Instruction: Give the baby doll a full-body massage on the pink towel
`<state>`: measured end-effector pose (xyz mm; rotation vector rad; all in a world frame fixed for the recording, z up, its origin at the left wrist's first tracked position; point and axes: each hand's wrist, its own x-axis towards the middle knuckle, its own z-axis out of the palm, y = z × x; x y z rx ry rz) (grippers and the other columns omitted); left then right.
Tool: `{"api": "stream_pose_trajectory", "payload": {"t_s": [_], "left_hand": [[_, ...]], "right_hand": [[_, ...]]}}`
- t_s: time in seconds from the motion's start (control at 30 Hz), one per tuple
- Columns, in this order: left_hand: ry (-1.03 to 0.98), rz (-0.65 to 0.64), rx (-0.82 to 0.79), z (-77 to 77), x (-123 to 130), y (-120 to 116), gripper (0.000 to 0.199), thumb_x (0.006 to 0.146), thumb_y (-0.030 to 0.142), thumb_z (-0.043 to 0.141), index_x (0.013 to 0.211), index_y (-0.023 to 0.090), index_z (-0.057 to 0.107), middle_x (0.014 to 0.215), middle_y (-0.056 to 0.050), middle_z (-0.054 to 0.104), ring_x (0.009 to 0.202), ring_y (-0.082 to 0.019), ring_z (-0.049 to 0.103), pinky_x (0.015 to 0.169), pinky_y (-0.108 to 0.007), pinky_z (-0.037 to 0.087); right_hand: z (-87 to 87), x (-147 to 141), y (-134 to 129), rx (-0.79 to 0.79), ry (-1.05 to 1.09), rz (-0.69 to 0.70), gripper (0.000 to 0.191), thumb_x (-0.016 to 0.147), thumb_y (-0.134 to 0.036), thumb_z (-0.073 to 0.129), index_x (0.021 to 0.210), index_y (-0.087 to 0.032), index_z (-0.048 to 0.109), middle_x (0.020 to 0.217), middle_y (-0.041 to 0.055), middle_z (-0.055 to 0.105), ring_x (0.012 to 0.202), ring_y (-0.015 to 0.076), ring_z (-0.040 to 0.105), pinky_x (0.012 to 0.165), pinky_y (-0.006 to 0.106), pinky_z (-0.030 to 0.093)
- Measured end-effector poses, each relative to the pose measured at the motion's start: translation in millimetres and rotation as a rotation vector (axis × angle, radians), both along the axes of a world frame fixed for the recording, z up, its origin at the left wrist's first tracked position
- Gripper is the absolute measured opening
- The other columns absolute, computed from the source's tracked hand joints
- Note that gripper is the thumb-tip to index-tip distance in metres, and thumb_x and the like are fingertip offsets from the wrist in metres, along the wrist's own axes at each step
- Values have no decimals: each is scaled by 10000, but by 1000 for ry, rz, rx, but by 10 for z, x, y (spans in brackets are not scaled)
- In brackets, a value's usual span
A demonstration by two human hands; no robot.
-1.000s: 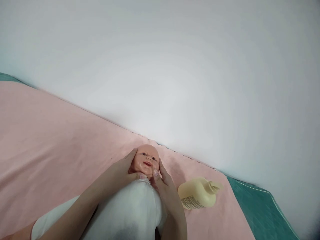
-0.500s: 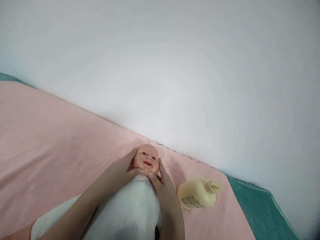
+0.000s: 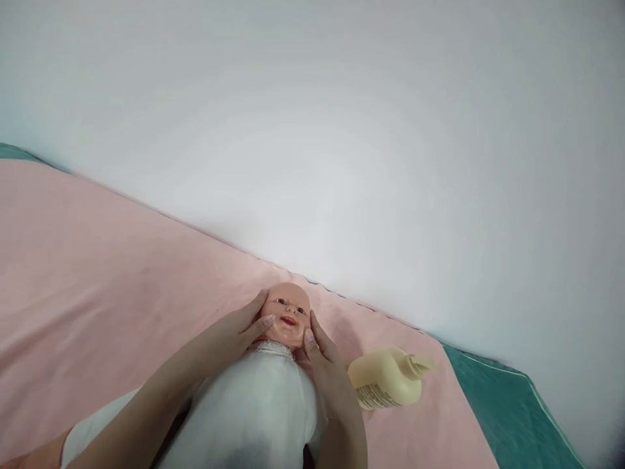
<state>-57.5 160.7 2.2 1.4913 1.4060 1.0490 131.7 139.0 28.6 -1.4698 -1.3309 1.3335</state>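
A baby doll (image 3: 286, 296) in a white garment (image 3: 254, 404) lies on its back, face up, its bald head towards the wall. My left hand (image 3: 250, 320) cups one side of the head, its thumb pressed on the cheek beside the mouth. On the other side, my right hand (image 3: 321, 348) holds the head with the thumb at the jaw and the fingers along the cheek. My forearms run down either side of the doll's body. The fingertips behind the head are partly hidden.
A pale yellow pump bottle (image 3: 385, 378) stands just right of my right hand. Beneath everything spreads a pink cloth (image 3: 122, 273), with a green surface (image 3: 512, 404) showing at its right edge. A white wall (image 3: 312, 130) rises behind the doll's head.
Both thumbs have moved apart, from near the doll's chin outward and up to the sides of its face. The doll and the bottle stay in place.
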Motion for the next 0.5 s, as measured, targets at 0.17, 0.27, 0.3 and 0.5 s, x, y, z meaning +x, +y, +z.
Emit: {"api": "stream_pose_trajectory", "payload": {"t_s": [0.17, 0.27, 0.3, 0.5], "left_hand": [[-73, -77, -129, 125, 18, -81, 877, 762, 583, 533, 1484, 153, 282, 1417, -144, 469, 1256, -335, 492, 1031, -451, 407], [-128, -31, -124, 138, 63, -95, 859, 692, 518, 612, 1451, 215, 348, 1375, -99, 528, 1236, -344, 511, 1000, -457, 445], [-102, 0, -118, 139, 70, -94, 848, 678, 511, 628, 1437, 230, 374, 1361, -91, 543, 1240, -358, 502, 1002, -474, 438], [29, 12, -138, 166, 16, -89, 868, 671, 511, 649, 1441, 214, 380, 1335, -117, 563, 1227, -395, 502, 1006, -504, 416]], "right_hand": [[88, -93, -38, -71, 15, 19, 881, 814, -546, 636, 1508, -266, 173, 1459, 55, 413, 1311, 260, 433, 1063, 414, 387], [77, -155, -38, 3, 25, 23, 909, 802, -441, 674, 1515, -229, 151, 1467, 66, 399, 1313, 259, 431, 1053, 392, 403], [74, -172, -36, 31, 22, 22, 902, 801, -417, 674, 1514, -220, 158, 1467, 67, 399, 1313, 257, 430, 1051, 384, 406], [106, -191, -41, 32, -121, -31, 764, 833, -357, 613, 1493, -252, 242, 1432, 38, 449, 1305, 244, 437, 1077, 391, 366]]}}
